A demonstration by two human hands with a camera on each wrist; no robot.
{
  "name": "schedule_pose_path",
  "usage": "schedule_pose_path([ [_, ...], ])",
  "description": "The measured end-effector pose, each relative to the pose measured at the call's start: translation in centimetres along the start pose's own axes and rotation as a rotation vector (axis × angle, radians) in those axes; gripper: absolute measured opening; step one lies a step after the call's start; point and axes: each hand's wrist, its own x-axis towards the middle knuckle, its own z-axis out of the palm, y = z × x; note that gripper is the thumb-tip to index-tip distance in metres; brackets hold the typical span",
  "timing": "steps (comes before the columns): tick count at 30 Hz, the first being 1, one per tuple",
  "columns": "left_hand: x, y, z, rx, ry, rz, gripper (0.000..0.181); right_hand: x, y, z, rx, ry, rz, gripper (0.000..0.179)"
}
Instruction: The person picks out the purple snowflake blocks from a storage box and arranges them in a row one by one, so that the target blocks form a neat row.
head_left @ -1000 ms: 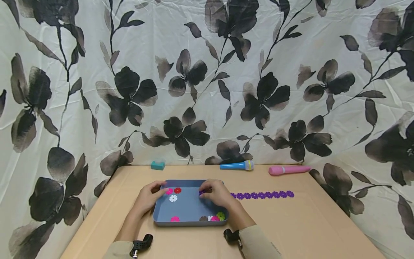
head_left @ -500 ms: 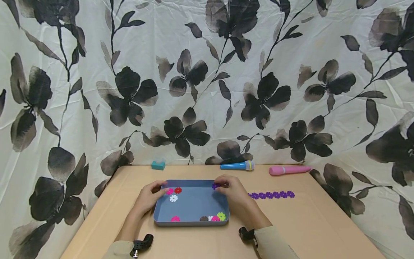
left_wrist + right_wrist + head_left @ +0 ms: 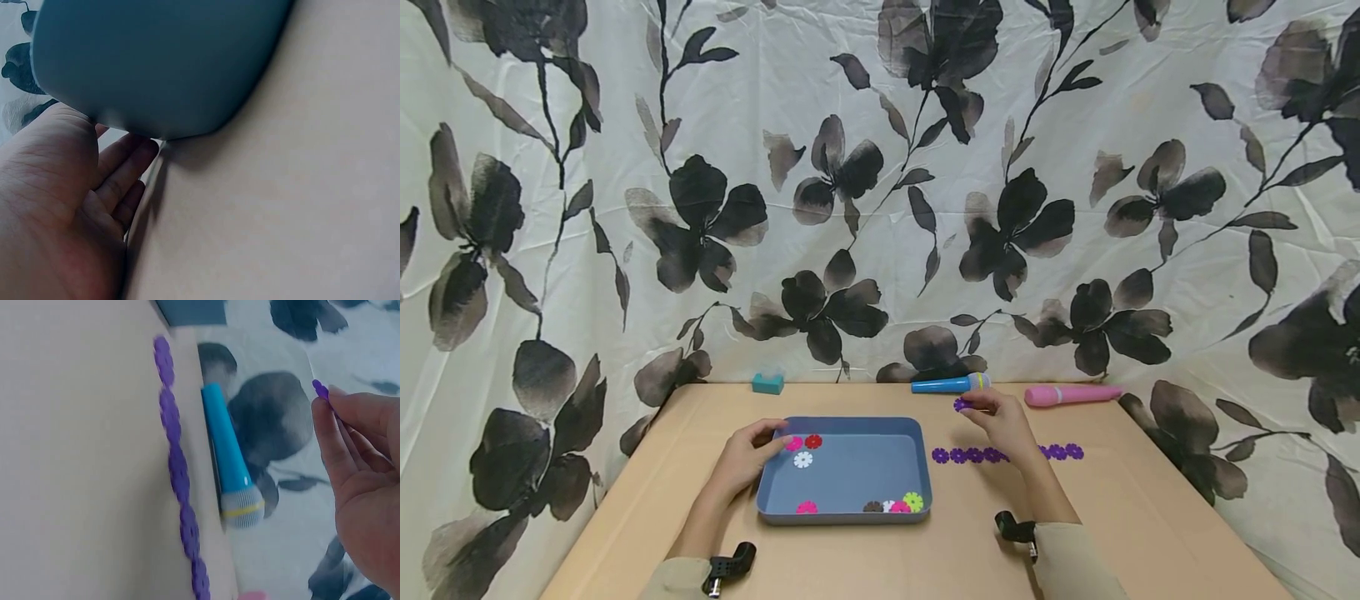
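My right hand (image 3: 1009, 423) is raised over the table, pinching a small purple flower-shaped piece (image 3: 960, 405) between thumb and fingertips. Beneath it runs a row of matching purple flower pieces (image 3: 958, 456), part of which the hand and forearm cover in the head view. To the left stands a shallow blue-grey tray (image 3: 850, 479). My left hand (image 3: 743, 457) holds the tray's left side, thumb over the rim and fingers outside it. Inside the tray lie a red flower piece (image 3: 813, 442), a white one (image 3: 802, 459), pink ones (image 3: 807, 507) and a yellow-green one (image 3: 913, 502).
Along the table's back edge lie a blue toy microphone (image 3: 942, 386), a pink stick-shaped item (image 3: 1067, 395) and a teal block (image 3: 767, 383). A floral cloth (image 3: 925, 208) hangs right behind the table (image 3: 850, 567).
My right hand has lifted the purple flower piece out of the tray and carried it right, over the purple row. My left hand and the tray stay in place.
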Motion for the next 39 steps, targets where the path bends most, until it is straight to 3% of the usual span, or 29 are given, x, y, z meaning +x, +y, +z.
schedule_pose_path([
  [4,0.0,-0.1,0.0,0.006,0.001,-0.007,0.037,0.0,1.2,-1.5,0.009,0.043,-0.005,0.031],
  [16,0.1,-0.1,0.1,0.011,0.006,-0.015,0.037,-1.0,3.7,-5.8,-0.077,0.185,0.115,0.034],
  [29,0.1,0.0,-0.1,0.012,0.002,-0.027,0.038,-3.4,5.9,-10.6,-0.165,0.289,0.313,0.037],
  [39,0.1,-0.1,0.0,0.024,0.005,0.008,0.037,-5.4,7.5,-12.2,-0.148,0.369,0.472,0.036],
])
